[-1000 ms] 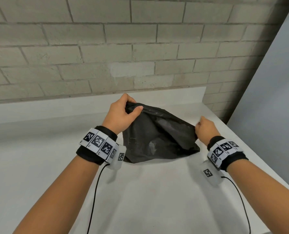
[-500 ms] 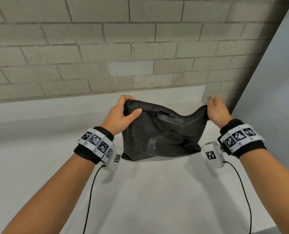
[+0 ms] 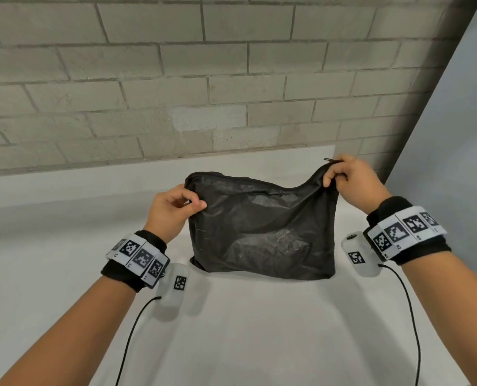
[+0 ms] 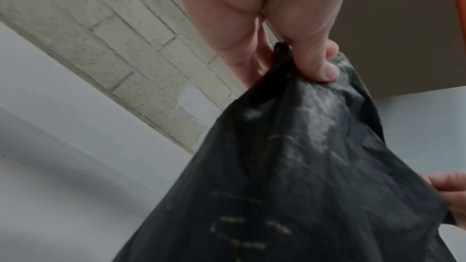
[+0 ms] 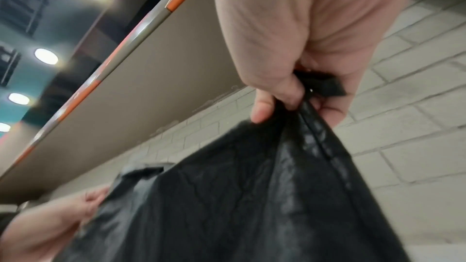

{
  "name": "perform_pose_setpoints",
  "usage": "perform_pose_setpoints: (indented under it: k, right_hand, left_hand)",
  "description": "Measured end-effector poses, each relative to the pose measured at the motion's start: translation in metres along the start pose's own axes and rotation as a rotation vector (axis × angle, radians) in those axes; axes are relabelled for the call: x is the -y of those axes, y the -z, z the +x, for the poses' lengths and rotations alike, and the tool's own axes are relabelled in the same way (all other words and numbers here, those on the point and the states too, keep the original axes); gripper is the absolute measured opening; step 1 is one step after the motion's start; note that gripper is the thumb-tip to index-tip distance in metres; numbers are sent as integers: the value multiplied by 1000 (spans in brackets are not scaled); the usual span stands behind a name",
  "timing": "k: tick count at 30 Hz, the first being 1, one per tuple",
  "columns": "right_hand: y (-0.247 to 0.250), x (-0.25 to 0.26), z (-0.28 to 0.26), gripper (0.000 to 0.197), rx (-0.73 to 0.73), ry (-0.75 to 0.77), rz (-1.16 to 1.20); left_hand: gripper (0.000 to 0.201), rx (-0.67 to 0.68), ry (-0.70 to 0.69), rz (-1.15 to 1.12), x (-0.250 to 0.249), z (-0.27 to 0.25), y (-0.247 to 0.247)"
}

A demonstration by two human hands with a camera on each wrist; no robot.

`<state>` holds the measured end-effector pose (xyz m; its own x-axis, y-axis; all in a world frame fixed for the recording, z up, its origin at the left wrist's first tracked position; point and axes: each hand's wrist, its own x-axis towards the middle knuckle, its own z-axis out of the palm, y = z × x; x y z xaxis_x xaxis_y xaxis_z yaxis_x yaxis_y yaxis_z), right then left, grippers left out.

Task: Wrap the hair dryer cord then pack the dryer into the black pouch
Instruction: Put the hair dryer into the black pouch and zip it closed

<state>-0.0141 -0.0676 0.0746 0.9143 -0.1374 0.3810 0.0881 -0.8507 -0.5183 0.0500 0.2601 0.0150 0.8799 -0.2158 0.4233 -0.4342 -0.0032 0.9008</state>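
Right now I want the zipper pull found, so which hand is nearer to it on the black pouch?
Right. The right hand pinches the black pouch at the corner with the pull; the left hand holds the opposite corner.

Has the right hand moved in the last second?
Yes. The right hand rose and went farther from the person, toward the brick wall, pulling the black pouch corner up.

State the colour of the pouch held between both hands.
Black, slightly glossy; the pouch shows best in the head view.
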Motion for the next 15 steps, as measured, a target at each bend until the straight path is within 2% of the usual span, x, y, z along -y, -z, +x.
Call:
perform_pose_setpoints:
  k: [4,6,10,15]
  right_hand:
    - [8,-23,3,30,41,54,-185]
    - [14,-30,7,28,20,84,-222]
    - [18,-40,20,24,-62,102,-227]
    - [11,-64,52,27,-40,45,-187]
  left_hand:
    - [47,-86,-3,103,3,5,-3]
    - [31,-86,-14,158,5,9,-5]
    - [27,-73,6,268,8,24,-15]
    - [19,-75,37,388,14,56,-32]
